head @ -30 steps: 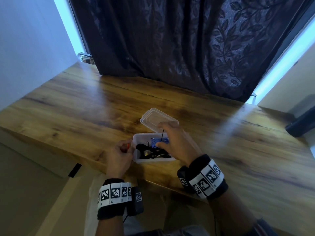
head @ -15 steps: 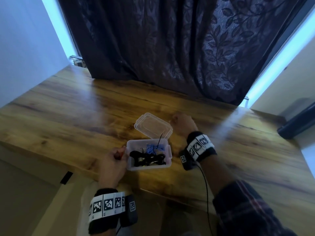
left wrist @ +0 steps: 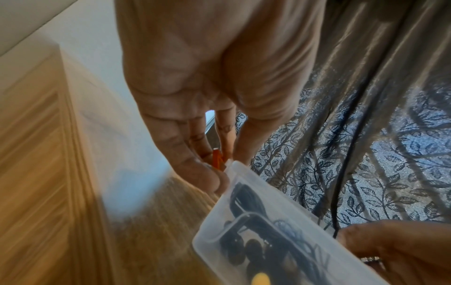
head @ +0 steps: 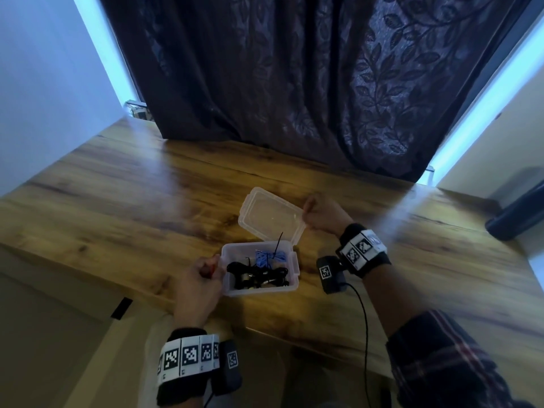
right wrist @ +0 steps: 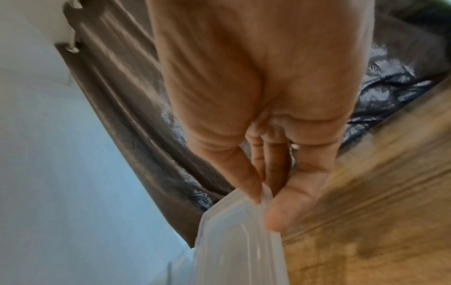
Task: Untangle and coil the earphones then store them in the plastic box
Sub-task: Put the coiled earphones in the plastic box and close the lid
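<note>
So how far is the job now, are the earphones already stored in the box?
Done: black and blue earphones lie inside the box on the table. In hand: the right hand pinches the lid, raised off the box; the left hand holds the box's side. Left: closing the lid; one black end sticks up above the rim.

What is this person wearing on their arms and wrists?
Each wrist carries a black band wrapped with a white strip of square black-and-white code markers: left wristband, right wristband. A small black camera block bearing its own marker hangs off each band, and a thin black cable trails from the right one. The right arm wears a dark plaid sleeve with red and white lines.
</note>
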### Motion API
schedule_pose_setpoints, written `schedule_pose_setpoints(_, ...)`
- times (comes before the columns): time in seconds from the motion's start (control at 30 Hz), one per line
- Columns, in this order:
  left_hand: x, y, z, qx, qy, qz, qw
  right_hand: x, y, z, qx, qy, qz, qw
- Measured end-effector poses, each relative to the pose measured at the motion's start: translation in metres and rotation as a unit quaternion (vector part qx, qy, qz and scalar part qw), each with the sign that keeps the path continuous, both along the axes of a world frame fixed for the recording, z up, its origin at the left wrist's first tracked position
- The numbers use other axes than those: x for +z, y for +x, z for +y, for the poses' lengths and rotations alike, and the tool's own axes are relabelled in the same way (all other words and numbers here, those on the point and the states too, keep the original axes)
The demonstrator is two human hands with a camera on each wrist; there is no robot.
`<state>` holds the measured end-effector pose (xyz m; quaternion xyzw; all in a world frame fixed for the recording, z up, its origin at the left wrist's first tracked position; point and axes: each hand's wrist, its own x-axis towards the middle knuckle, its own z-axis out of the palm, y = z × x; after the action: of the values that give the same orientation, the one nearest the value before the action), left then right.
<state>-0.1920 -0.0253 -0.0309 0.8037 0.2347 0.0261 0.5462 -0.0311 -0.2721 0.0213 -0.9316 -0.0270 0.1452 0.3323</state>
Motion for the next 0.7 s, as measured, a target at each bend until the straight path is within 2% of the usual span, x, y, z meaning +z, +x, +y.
schedule_pose_setpoints(0.07, -0.001, 0.000, 0.001, 0.001, 0.003, 0.005, 1.000, 0.005, -0.018, -0.004, -0.005, 0.019, -0.061, 0.998)
schedule_pose_setpoints(0.2, 0.000, -0.001, -0.001, -0.001, 0.002, -0.004, 1.000, 0.001, -0.064, -0.004, 0.071, 0.023, -0.153, 0.985)
schedule_pose_setpoints(0.37, 0.003, -0.004, -0.002, -0.001, 0.011, -0.010, 1.000, -0.015, -0.114, -0.007, 0.132, 0.041, -0.279, 0.950)
schedule_pose_setpoints(0.43, 0.002, -0.004, -0.001, 0.002, -0.003, 0.000, 1.000, -0.028, -0.124, -0.008, 0.141, 0.042, -0.295, 0.944)
schedule_pose_setpoints(0.57, 0.008, -0.009, -0.004, 0.039, -0.106, 0.020, 0.993, -0.055, -0.142, -0.005, 0.161, 0.017, -0.298, 0.941)
schedule_pose_setpoints(0.7, 0.006, -0.007, -0.004, -0.005, -0.046, 0.014, 0.999, -0.060, -0.155, -0.004, 0.163, -0.015, -0.299, 0.940)
